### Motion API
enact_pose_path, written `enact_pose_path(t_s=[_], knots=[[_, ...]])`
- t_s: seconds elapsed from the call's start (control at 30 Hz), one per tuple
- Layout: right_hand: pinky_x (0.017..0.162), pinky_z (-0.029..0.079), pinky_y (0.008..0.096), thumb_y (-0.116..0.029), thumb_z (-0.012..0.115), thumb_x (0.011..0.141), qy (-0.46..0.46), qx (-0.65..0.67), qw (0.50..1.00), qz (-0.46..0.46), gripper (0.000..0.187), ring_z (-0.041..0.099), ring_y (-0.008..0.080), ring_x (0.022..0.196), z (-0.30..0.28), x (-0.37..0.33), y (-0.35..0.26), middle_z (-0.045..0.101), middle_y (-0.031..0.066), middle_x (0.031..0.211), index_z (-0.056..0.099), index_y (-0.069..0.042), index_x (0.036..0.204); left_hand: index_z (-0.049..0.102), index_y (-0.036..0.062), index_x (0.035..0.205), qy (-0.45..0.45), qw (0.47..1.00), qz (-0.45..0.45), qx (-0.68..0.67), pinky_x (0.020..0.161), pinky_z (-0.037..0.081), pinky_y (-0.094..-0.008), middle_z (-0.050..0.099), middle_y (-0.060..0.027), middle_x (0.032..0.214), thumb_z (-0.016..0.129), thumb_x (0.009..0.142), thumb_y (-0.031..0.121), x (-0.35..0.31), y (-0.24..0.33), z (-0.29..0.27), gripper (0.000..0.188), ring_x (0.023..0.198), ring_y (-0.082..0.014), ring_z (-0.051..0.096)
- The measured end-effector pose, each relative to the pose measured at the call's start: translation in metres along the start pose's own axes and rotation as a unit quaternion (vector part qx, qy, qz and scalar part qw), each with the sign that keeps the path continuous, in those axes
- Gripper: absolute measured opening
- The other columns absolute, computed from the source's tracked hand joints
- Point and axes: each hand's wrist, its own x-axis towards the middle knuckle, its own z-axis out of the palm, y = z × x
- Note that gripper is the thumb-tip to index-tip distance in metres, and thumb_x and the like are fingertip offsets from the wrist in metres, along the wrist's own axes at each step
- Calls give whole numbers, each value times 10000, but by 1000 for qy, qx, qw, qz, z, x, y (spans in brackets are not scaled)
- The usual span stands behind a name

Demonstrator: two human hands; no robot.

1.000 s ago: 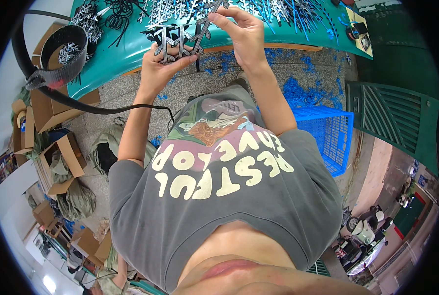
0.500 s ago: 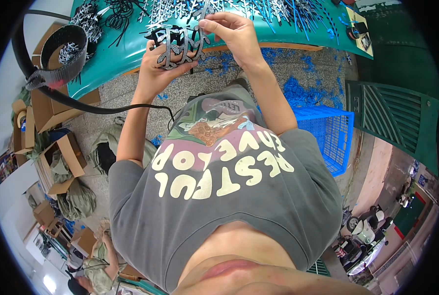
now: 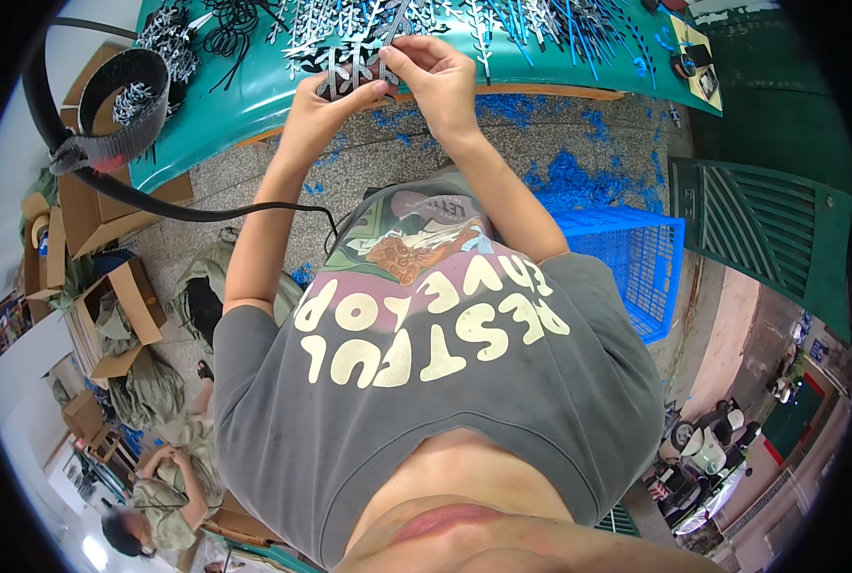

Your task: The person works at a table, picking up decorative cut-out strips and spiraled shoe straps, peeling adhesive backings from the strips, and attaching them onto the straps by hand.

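A silver-grey strip with leaf-shaped branches and dark edges (image 3: 359, 73) is bent into a band of several bars in front of the table's edge. My left hand (image 3: 319, 111) grips it, thumb along the near side and the other fingers mostly hidden behind. At the band's right end, my right hand (image 3: 439, 88) pinches the strip between thumb and fingers. The hands are close together. Beyond them, many similar leafy strips (image 3: 483, 38), silver, black and some blue, lie on the green tabletop (image 3: 230, 110).
A round dark holder with silver pieces (image 3: 125, 100) hangs at left beside a black curved tube (image 3: 173, 210). Blue scraps litter the floor by a blue crate (image 3: 650, 277). Cardboard boxes (image 3: 135, 301) stand at left; another person (image 3: 173, 492) is at lower left.
My hands have come closer together, the left shifting slightly right and the right slightly left and nearer. The band looks more compact. The other person at lower left has moved their arms.
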Motion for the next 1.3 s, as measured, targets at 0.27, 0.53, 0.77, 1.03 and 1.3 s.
enact_pose_path(t_s=[0.27, 0.53, 0.77, 1.03, 1.3], knots=[[645, 464, 288, -308, 699, 727, 54, -171, 980, -91, 382, 565, 140, 771, -8, 0, 5, 567, 59, 804, 589, 16, 896, 675, 32, 883, 66, 994, 48, -68, 654, 459, -211, 663, -27, 820, 714, 734, 94, -2, -5, 5, 166, 725, -66, 583], [566, 369, 189, -192, 716, 743, -90, 45, 993, 65, 188, 496, 61, 634, -27, 29, -22, 562, -14, 673, 670, -18, 796, 681, 33, 829, 46, 994, 95, 28, 649, 453, -210, 666, -23, 782, 737, 700, 68, -12, 0, 2, 144, 705, -71, 581], [548, 391, 181, -71, 721, 725, -95, 7, 994, -57, 101, 525, 39, 638, -28, 28, -39, 599, 1, 693, 678, 1, 783, 690, 35, 788, 80, 983, 142, 79, 620, 440, -207, 667, -19, 741, 752, 682, 98, -15, 8, 2, 138, 684, -64, 581], [530, 391, 183, -77, 734, 716, -68, -8, 988, -138, 139, 522, 47, 648, -20, 23, -52, 595, 21, 748, 674, 24, 790, 677, 2, 836, 70, 981, 156, 88, 636, 484, -217, 660, -36, 766, 723, 702, 22, -17, 17, 0, 143, 694, -85, 591], [511, 371, 188, -99, 744, 709, -67, -47, 992, -101, 142, 503, 30, 623, -24, 30, -31, 583, -6, 690, 666, 17, 737, 700, 66, 804, 80, 965, 186, 168, 683, 441, -280, 663, -32, 792, 767, 638, 84, -21, 16, 1, 180, 715, -152, 590]])
